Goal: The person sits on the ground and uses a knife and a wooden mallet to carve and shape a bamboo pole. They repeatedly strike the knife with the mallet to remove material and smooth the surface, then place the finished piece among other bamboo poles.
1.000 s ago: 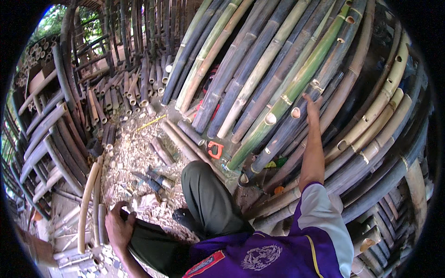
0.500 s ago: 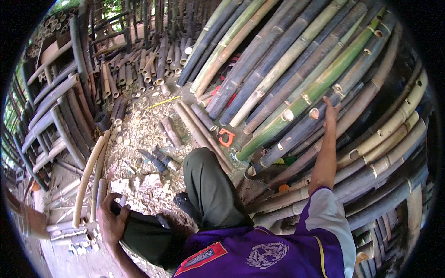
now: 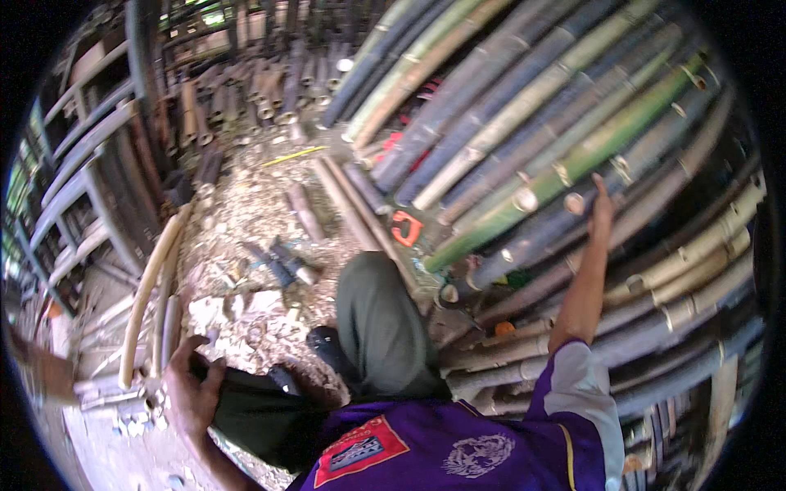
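My right hand [image 3: 602, 206] reaches far out to the right, fingers extended, at a dark bamboo pole [image 3: 544, 227] with round cut holes. One finger points along the pole, just beyond a pale hole; blur hides whether it touches. Beside that pole lies a green bamboo pole [image 3: 585, 168], also with a cut hole. My left hand [image 3: 190, 397] rests by my left knee, its fingers curled in toward the thumb. A small pale thing shows at its fingertips, too blurred to name.
More bamboo poles [image 3: 483, 147] lie side by side at the right. An orange tool handle [image 3: 405, 228] sits near their ends. Shavings [image 3: 237, 319] cover the ground, with two dark-handled blades [image 3: 282, 263] and a yellow strip [image 3: 295, 155]. Bamboo frames [image 3: 98, 184] stand at the left.
The whole view has shifted and blurred. My right hand has moved a little along the dark pole, away from me, with one finger now extended. My left hand stays by the knee.
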The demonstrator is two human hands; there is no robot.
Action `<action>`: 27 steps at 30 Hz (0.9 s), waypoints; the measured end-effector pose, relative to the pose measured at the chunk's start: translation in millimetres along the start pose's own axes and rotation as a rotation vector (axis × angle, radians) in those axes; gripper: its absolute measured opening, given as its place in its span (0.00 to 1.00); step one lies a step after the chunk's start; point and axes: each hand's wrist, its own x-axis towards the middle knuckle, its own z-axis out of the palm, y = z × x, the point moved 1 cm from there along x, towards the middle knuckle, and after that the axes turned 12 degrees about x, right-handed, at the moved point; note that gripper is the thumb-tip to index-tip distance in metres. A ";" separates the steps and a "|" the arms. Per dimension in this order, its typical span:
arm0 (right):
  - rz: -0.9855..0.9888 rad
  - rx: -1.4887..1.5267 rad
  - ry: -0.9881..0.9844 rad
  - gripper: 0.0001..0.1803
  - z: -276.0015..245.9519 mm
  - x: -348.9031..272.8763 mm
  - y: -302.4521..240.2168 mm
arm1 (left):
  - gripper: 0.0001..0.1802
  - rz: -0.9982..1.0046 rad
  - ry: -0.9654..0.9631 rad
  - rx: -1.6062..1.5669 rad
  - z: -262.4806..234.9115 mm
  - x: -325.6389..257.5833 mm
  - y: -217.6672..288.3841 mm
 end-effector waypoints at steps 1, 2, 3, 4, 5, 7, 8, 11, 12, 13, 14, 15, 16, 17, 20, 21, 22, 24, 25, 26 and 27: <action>-0.054 -0.058 0.035 0.49 10.5 -0.6 3.9 | 0.21 0.051 0.000 -0.022 -0.5 3.4 -3.2; -0.128 -0.129 0.074 0.44 10.5 -6.2 4.1 | 0.21 0.097 0.039 0.009 -0.8 2.5 -1.7; -0.240 -0.209 0.127 0.38 10.4 -20.6 -2.5 | 0.22 0.069 0.022 0.035 2.3 7.2 9.2; -0.352 -0.256 0.181 0.33 25.6 -55.2 -4.2 | 0.22 0.071 0.015 0.020 4.0 9.1 3.7; -0.446 -0.282 0.213 0.28 45.2 -100.5 -6.9 | 0.22 0.040 -0.015 0.044 3.0 11.3 3.5; -0.424 -0.235 0.040 0.19 91.5 -195.9 9.5 | 0.22 0.045 0.005 0.066 -0.5 13.0 8.7; -0.296 -0.170 -0.180 0.16 112.3 -242.2 31.0 | 0.22 0.078 0.022 0.094 1.0 16.1 6.8; 0.545 0.121 -0.969 0.08 163.5 -384.8 130.3 | 0.23 0.044 -0.022 0.157 -1.8 19.1 16.0; 0.669 -0.022 -1.211 0.08 156.2 -444.7 121.8 | 0.22 0.050 -0.023 0.154 -3.3 18.5 14.7; 0.683 -0.187 -1.429 0.08 131.7 -476.4 121.6 | 0.21 0.041 -0.044 0.138 2.3 20.4 15.0; 0.673 -0.322 -1.593 0.08 110.6 -500.4 121.7 | 0.20 0.043 -0.020 0.121 1.5 21.9 21.6; 0.678 -0.390 -1.700 0.08 92.9 -522.1 124.8 | 0.19 0.019 -0.012 0.122 -2.8 18.4 23.6; 0.668 -0.473 -1.732 0.09 72.8 -518.1 127.0 | 0.18 0.038 0.006 -0.026 3.2 21.8 21.6; 0.669 -0.541 -1.741 0.09 57.6 -510.8 129.5 | 0.17 0.054 0.023 -0.173 8.6 24.8 16.8; 0.672 -0.616 -1.708 0.09 42.3 -493.8 135.2 | 0.12 -0.112 0.353 -1.072 29.6 23.2 -15.9; 0.674 -0.632 -1.698 0.09 39.3 -490.0 137.1 | 0.12 -0.167 0.492 -1.352 42.4 22.2 -34.8; 0.669 -0.638 -1.690 0.09 40.3 -487.3 137.0 | 0.14 -0.355 0.396 -1.162 54.6 12.4 -76.9; 0.671 -0.625 -1.715 0.10 44.6 -496.1 137.8 | 0.20 -0.753 0.333 -0.949 96.2 -54.5 -184.4; 0.668 -0.630 -1.710 0.10 43.7 -495.5 137.5 | 0.20 -0.900 0.249 -0.851 122.6 -91.5 -221.2; 0.665 -0.631 -1.700 0.10 42.8 -490.5 138.7 | 0.20 -1.017 0.146 -0.754 147.9 -124.6 -242.1; 0.669 -0.621 -1.693 0.10 42.8 -488.7 139.9 | 0.19 -1.125 0.043 -0.661 169.0 -162.7 -256.7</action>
